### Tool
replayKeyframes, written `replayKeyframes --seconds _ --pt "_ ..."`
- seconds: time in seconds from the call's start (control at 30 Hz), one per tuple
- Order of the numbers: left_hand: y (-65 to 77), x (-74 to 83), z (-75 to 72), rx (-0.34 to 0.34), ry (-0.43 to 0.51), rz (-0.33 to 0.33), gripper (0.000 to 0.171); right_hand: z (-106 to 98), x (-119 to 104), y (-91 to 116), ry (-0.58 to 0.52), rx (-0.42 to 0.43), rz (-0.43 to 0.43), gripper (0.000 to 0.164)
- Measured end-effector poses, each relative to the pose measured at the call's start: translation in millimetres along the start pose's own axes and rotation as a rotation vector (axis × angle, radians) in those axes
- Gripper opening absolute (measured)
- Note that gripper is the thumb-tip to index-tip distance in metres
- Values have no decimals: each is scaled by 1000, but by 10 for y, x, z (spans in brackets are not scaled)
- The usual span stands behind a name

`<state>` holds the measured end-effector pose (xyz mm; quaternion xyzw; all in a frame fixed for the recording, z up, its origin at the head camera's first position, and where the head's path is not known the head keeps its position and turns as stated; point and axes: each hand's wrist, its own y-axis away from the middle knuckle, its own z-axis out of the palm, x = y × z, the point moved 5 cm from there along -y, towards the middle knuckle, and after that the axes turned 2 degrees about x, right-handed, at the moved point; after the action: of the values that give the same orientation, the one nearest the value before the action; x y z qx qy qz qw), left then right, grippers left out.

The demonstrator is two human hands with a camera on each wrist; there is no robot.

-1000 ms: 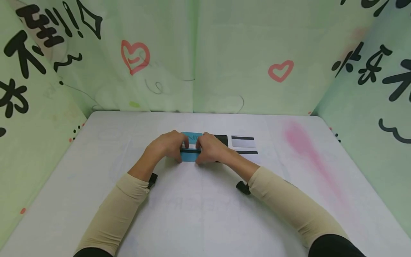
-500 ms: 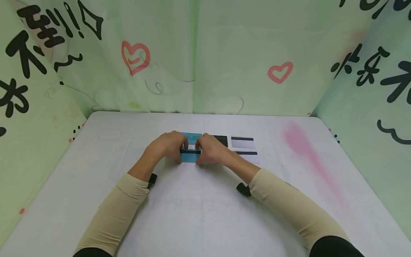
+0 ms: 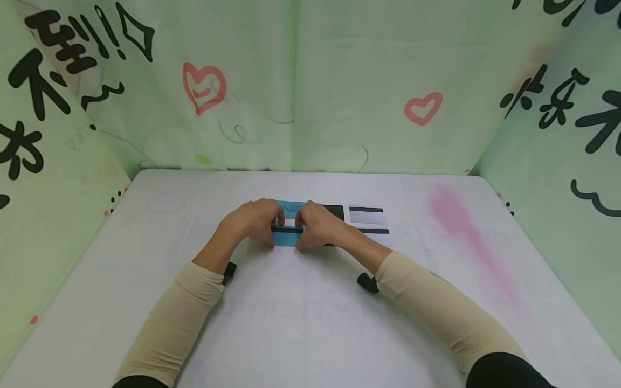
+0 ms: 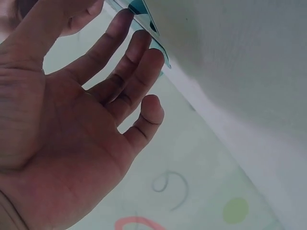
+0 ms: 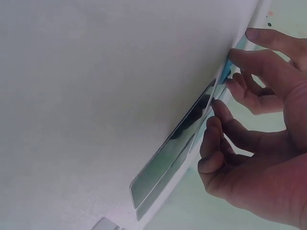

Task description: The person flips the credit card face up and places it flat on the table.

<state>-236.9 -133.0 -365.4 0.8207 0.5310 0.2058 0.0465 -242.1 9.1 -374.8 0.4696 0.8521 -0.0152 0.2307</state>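
Observation:
A blue card with a dark stripe (image 3: 287, 236) lies flat in the front row, between both hands. My left hand (image 3: 249, 220) holds its left end, thumb at the near corner and fingertips at the far edge. At the right end, my right hand (image 3: 321, 225) holds it the same way. Just behind lies another blue card, with lettering (image 3: 291, 208), partly covered by the fingers. In the left wrist view, the fingertips of the left hand (image 4: 91, 115) reach the card edges. The right wrist view shows the right hand (image 5: 259, 153) with bent fingers at the blue card.
A black card (image 3: 336, 211) lies behind the right hand; another dark one in front is mostly hidden. Farther right are two pale striped cards, one in the back row (image 3: 367, 216) and one in front (image 3: 380, 237). All lie on a white table (image 3: 301, 323) walled by green cloth.
Almost nothing differs: both hands stay at the blue striped card, and the cards keep their places. The head view shifts very slightly.

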Motion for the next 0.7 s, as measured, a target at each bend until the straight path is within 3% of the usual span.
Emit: replayKeyframes --seconds 0.3,0.4,0.7 --pt "-8 -13 36 -34 26 19 48 29 -1 -64 8 -71 38 38" --pt "-13 -16 33 -34 34 32 51 32 -7 -53 1 -62 21 35" --pt "-23 -42 35 -28 55 35 48 7 -47 35 7 -22 -28 47"
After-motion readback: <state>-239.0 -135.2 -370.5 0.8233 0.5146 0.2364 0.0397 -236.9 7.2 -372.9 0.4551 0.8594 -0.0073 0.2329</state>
